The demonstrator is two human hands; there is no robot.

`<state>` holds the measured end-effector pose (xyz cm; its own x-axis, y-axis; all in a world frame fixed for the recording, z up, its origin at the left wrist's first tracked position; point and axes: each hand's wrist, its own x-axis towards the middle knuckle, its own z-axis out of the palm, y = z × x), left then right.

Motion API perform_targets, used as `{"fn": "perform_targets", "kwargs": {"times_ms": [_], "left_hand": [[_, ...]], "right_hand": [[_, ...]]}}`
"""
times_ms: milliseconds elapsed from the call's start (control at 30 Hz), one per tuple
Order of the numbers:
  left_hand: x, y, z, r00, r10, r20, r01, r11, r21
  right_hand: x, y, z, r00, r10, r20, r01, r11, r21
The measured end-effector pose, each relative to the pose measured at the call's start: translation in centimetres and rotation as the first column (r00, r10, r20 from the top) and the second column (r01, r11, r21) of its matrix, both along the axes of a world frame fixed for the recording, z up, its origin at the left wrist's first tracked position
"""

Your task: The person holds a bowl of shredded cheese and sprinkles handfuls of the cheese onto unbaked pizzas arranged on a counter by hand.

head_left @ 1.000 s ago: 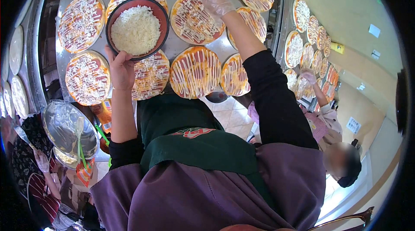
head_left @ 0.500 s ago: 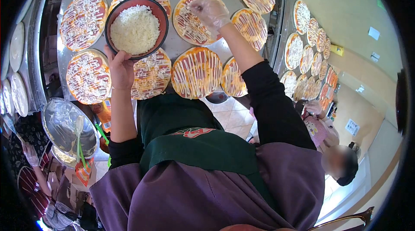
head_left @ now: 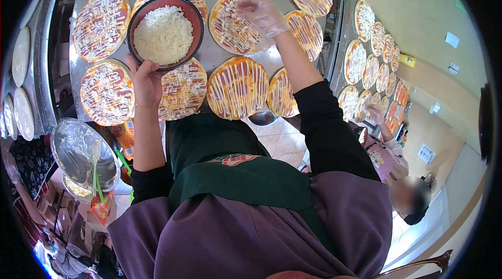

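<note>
My left hand (head_left: 145,83) grips the rim of a dark bowl with a reddish inside (head_left: 196,27), thumb over the edge. White shredded cheese (head_left: 163,36) fills much of the bowl. My right hand (head_left: 261,16), in a clear plastic glove, is over a round pizza (head_left: 230,31) with sauce stripes and scattered cheese. Its fingers are curled inward around some shredded cheese, mostly hidden by the glove. Closer to me lies a pizza with white and red stripes (head_left: 238,88) and no shredded cheese visible on it. A cheese-sprinkled pizza (head_left: 107,92) lies to the left.
Several more pizzas cover the metal table (head_left: 204,51). On the left, a metal bowl (head_left: 68,146) holds a spatula (head_left: 96,156). Another table of pizzas (head_left: 348,70) stands on the right, where a co-worker's gloved hand (head_left: 374,114) reaches over. Another person's arm shows at lower left.
My right hand has shifted slightly right over the same pizza, with its fingers somewhat looser. My left hand and the bowl stay put. The co-worker on the right has raised a hand toward their pizzas.
</note>
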<state>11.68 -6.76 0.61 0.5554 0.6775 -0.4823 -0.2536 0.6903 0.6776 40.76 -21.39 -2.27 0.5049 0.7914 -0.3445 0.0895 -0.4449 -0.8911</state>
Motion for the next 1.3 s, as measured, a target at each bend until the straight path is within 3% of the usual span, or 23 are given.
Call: {"fn": "perform_targets", "kwargs": {"times_ms": [133,200,333,533,600,833,900,933,1000,1133,1200,1267,1300], "left_hand": [[0.5,-0.3,1.1,1.0,-0.018,0.005,0.018,1.0,-0.009],[0.3,-0.2,-0.1,0.999,-0.033,-0.01,0.033,0.999,0.001],[0.6,-0.5,-1.2,0.999,-0.037,-0.031,0.037,0.999,0.015],[2.4,-1.5,0.6,0.999,-0.04,-0.013,0.039,0.999,-0.033],[2.6,-1.5,-0.3,0.997,-0.065,-0.035,0.064,0.998,-0.012],[4.4,-2.3,-0.6,0.993,-0.093,-0.069,0.093,0.996,-0.011],[5.1,-2.4,-0.6,0.993,-0.101,-0.064,0.101,0.995,0.002],[5.5,-2.4,-0.5,0.992,-0.107,-0.061,0.107,0.994,0.008],[6.2,-2.4,-0.5,0.993,-0.11,-0.05,0.111,0.994,0.018],[7.5,-2.3,-0.4,0.992,-0.126,-0.014,0.125,0.992,-0.027],[7.9,-2.3,-0.5,0.988,-0.155,-0.027,0.154,0.988,-0.03],[8.6,-2.4,-0.6,0.989,-0.144,-0.022,0.144,0.989,-0.035],[8.9,-2.6,-0.6,0.991,-0.13,-0.019,0.129,0.991,-0.042]], "right_hand": [[2.3,-1.9,0.5,0.994,-0.113,-0.004,0.113,0.993,0.027],[2.5,-2.4,0.6,0.915,-0.059,0.398,0.163,0.959,-0.233],[1.8,-3.2,1.3,0.864,0.039,0.502,0.167,0.919,-0.358],[1.9,-4.5,-1.4,0.897,-0.018,0.441,0.163,0.941,-0.295],[2.0,-4.7,-2.1,0.926,-0.068,0.371,0.146,0.972,-0.185],[1.4,-5.2,1.4,0.957,-0.034,0.289,0.114,0.958,-0.264],[1.6,-5.4,1.3,0.942,-0.305,-0.14,0.29,0.95,-0.116],[1.9,-5.5,1.4,0.941,-0.308,-0.14,0.294,0.949,-0.109],[2.8,-5.5,2.0,0.798,-0.418,-0.434,0.463,0.886,-0.003],[6.7,-5.0,2.7,0.78,-0.502,-0.374,0.539,0.842,-0.006],[9.8,-4.7,1.8,0.827,-0.522,-0.21,0.546,0.835,0.07],[11.8,-4.0,1.9,0.787,-0.58,-0.211,0.603,0.796,0.06],[13.2,-3.9,1.5,0.822,-0.569,0.001,0.569,0.822,0.023]]}}
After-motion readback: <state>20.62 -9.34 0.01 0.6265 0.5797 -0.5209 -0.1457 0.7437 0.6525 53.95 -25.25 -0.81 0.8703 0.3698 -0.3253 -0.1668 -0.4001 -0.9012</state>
